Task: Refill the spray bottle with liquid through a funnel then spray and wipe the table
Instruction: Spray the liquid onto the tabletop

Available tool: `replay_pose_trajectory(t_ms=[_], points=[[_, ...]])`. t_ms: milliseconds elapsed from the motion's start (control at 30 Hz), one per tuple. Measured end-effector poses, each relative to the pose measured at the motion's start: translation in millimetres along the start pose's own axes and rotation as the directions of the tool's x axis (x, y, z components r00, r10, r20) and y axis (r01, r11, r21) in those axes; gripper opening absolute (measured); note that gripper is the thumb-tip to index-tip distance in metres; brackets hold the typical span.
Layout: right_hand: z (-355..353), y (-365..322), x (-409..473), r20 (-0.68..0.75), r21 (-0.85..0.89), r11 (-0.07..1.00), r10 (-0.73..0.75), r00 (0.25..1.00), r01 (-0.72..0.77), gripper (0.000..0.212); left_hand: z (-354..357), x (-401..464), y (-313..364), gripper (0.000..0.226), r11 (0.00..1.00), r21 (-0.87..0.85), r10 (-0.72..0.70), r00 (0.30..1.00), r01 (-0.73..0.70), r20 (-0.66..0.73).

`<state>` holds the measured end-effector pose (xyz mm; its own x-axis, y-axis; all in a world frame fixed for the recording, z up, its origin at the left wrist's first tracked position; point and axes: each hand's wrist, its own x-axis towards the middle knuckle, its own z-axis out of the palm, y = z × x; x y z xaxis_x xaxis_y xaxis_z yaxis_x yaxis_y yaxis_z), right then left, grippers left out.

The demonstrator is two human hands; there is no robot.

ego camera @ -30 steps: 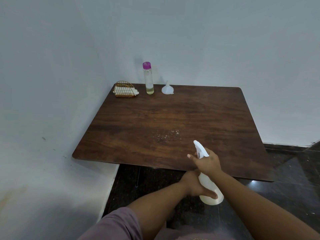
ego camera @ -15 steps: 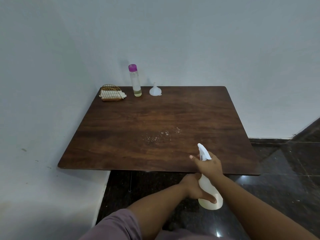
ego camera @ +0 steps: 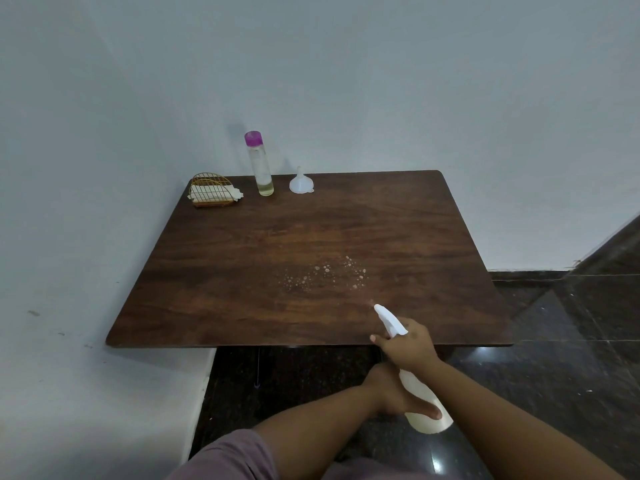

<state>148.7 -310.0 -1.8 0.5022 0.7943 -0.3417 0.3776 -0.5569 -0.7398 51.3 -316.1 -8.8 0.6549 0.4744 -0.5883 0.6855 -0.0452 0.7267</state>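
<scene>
A white spray bottle is held tilted over the near edge of the dark wooden table, its nozzle pointing toward the table's middle. My right hand grips the trigger head. My left hand holds the bottle's body from below. Small droplets lie on the wood just ahead of the nozzle. At the table's far edge stand a clear refill bottle with a purple cap and a white funnel, mouth down.
A gold wire holder with white napkins sits at the far left corner. White walls close in the table at the back and left. Dark glossy floor lies to the right and beneath the near edge.
The view has shifted, so the table sits more to the left. More droplets show on the wood ahead of the nozzle. Both hands keep their hold on the spray bottle.
</scene>
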Motion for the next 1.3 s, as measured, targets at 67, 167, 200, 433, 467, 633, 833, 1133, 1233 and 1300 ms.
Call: replay_pose_trajectory(t_ms=[67, 167, 200, 433, 467, 633, 833, 1133, 1233, 1300], points=[[1, -1, 1, 0.021, -0.015, 0.999, -0.045, 0.999, 0.046, 0.034, -5, -3, 1, 0.123, 1.000, 0.022, 0.016, 1.000, -0.016, -0.001], [2, -5, 4, -0.009, 0.015, 0.998, -0.064, 0.998, 0.064, 0.035, -13, -6, 4, 0.099, 0.999, 0.032, 0.007, 1.000, -0.007, -0.009], [3, -7, 5, -0.005, 0.007, 0.998, -0.065, 0.998, 0.065, 0.032, -14, -6, 6, 0.102, 1.000, 0.024, 0.008, 1.000, -0.008, -0.015], [6, -20, 18, 0.156, -0.202, 0.970, -0.108, 0.982, 0.138, 0.039, -12, -4, 7, 0.145, 0.998, -0.050, 0.030, 0.995, -0.035, -0.092], [7, -21, 20, 0.143, -0.208, 0.970, -0.098, 0.985, 0.127, 0.037, -14, -4, 8, 0.144, 0.998, -0.056, 0.030, 0.995, -0.036, -0.096], [2, -33, 37, 0.231, -0.317, 0.939, -0.060, 0.971, 0.133, 0.055, -27, 5, 10, 0.145, 0.995, -0.079, 0.049, 0.995, -0.056, -0.087], [2, -66, 75, 0.036, -0.146, 0.989, -0.005, 0.999, 0.010, 0.048, -82, 24, 18, 0.129, 0.988, -0.066, 0.131, 0.985, -0.139, -0.113], [-2, -127, 135, 0.089, -0.073, 0.997, 0.025, 0.996, -0.019, 0.058, -163, 80, 16, 0.109, 0.987, -0.069, 0.144, 0.989, -0.145, -0.025], [-6, -138, 150, -0.011, 0.074, 0.997, -0.004, 1.000, 0.005, 0.054, -193, 99, 16, 0.111, 0.986, 0.019, 0.169, 0.985, -0.168, -0.041], [-10, -146, 159, -0.066, 0.153, 0.988, -0.026, 0.997, 0.036, 0.055, -215, 114, 17, 0.117, 0.982, 0.082, 0.174, 0.983, -0.169, -0.052]])
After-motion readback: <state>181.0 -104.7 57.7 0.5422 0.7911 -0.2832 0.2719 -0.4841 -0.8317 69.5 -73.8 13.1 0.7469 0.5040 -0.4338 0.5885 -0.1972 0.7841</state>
